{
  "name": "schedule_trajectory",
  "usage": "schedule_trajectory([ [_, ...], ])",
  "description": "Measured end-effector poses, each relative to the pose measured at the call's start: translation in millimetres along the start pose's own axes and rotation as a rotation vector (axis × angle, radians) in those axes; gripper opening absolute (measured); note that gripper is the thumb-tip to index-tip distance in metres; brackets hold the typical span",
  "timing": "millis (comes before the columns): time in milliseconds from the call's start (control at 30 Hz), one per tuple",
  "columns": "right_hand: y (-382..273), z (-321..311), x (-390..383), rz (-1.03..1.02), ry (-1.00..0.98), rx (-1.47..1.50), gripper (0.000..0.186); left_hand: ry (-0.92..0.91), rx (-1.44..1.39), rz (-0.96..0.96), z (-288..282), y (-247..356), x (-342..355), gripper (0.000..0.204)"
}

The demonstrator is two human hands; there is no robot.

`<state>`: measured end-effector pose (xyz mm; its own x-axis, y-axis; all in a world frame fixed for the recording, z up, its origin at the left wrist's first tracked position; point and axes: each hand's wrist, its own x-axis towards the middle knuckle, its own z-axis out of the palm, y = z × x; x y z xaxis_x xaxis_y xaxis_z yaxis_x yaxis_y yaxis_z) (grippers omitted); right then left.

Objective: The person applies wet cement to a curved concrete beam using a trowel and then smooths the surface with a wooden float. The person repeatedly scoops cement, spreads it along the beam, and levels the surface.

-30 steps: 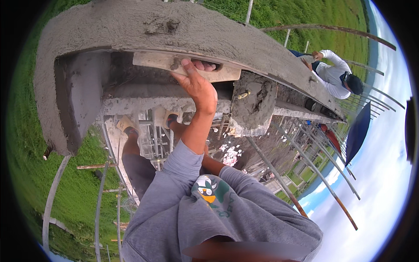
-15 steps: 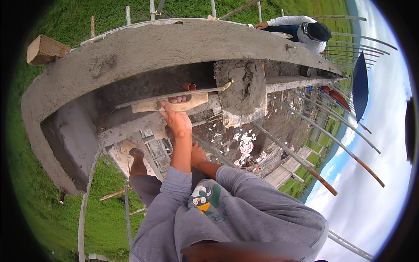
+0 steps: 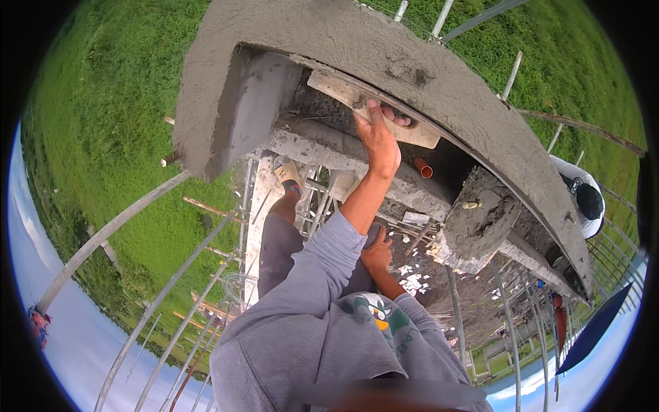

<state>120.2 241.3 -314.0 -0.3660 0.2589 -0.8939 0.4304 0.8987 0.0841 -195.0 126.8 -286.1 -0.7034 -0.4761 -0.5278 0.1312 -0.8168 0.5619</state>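
Observation:
My left hand (image 3: 379, 145) grips a pale wooden float (image 3: 422, 133) through its handle slot, thumb on one side and fingers showing in the slot. The float's long thin base lies along the inner face of the curved, freshly plastered concrete wall (image 3: 405, 65). Lower down, my right hand (image 3: 376, 257) rests by my bent knee with nothing seen in it; its fingers show only in part. To the right, a board heaped with wet mortar (image 3: 486, 223) spans the trough, and a short yellowish handle (image 3: 471, 204) lies on it. An orange pipe end (image 3: 423, 168) sticks up beside the float.
My sandalled foot (image 3: 288, 173) stands on a narrow pale plank (image 3: 259, 213) at a height. Scaffold poles (image 3: 453, 309) rise around, with debris (image 3: 414, 283) far below. Another person (image 3: 583, 196) is beyond the wall at right. A dark blue umbrella (image 3: 596, 329) stands lower right.
The view has turned, and the wall now slants down to the right. My left hand has carried the float from the trough's near side to the far wall's inner face.

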Motion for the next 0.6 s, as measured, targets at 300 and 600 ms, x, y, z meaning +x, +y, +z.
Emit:
schedule_trajectory([
  [300,-20.0,-25.4,-48.2,-0.405,0.421,0.434,0.049,0.075,0.598,-0.250,-148.8,29.8,-57.9,0.041],
  [600,-178.1,-74.4,-50.1,-0.543,0.041,0.970,0.044,-0.211,1.221,-0.114,-161.8,149.7,-138.5,0.069],
])
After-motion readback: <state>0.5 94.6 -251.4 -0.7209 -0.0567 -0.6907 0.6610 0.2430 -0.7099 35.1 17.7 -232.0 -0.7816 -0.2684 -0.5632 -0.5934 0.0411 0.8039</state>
